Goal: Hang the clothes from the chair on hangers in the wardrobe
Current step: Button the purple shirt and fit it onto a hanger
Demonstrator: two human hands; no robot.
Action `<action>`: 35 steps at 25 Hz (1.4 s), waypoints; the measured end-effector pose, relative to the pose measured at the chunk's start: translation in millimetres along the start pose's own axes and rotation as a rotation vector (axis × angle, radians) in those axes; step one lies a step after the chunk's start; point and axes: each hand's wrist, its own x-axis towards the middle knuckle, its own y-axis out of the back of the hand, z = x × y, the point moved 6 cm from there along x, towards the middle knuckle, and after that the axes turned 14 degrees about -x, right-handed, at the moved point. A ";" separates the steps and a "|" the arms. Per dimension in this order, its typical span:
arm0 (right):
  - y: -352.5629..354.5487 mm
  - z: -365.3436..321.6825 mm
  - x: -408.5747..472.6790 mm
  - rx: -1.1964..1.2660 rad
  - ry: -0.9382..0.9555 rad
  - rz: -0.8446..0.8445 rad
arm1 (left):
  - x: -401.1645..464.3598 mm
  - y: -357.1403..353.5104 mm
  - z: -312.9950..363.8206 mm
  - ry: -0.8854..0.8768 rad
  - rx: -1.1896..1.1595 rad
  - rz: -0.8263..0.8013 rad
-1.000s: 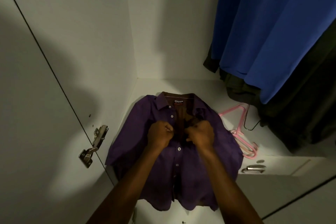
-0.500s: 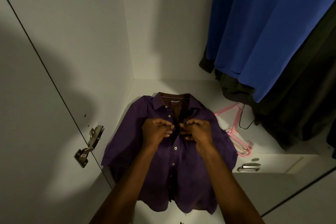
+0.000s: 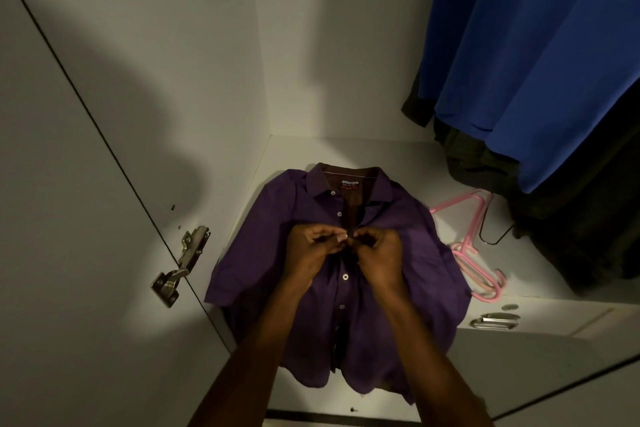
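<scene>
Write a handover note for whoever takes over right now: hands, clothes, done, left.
Left hand and right hand: both pinch the front opening of the purple shirt at a button.
Shirt: flat on the wardrobe floor, collar away from the person.
Pink hangers: on the floor, right of the shirt.
Done: blue garment already hangs.
Left: get the shirt onto a hanger and hang it.

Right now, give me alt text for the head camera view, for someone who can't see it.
Both hands, left hand and right hand, pinch the button placket of a purple shirt lying flat on a white wardrobe shelf. Pink hangers lie beside it, under a hanging blue garment.
</scene>
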 end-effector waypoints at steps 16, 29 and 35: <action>3.5 -6.7 -5.7 0.132 -0.011 -0.087 | -3.6 0.8 5.8 -0.071 0.101 0.020; -2.4 -12.0 -10.2 0.218 -0.050 -0.025 | -0.7 6.7 3.3 -0.050 0.017 0.059; -5.7 -17.0 -3.1 0.387 -0.258 -0.188 | -1.5 6.9 6.5 -0.055 0.031 -0.014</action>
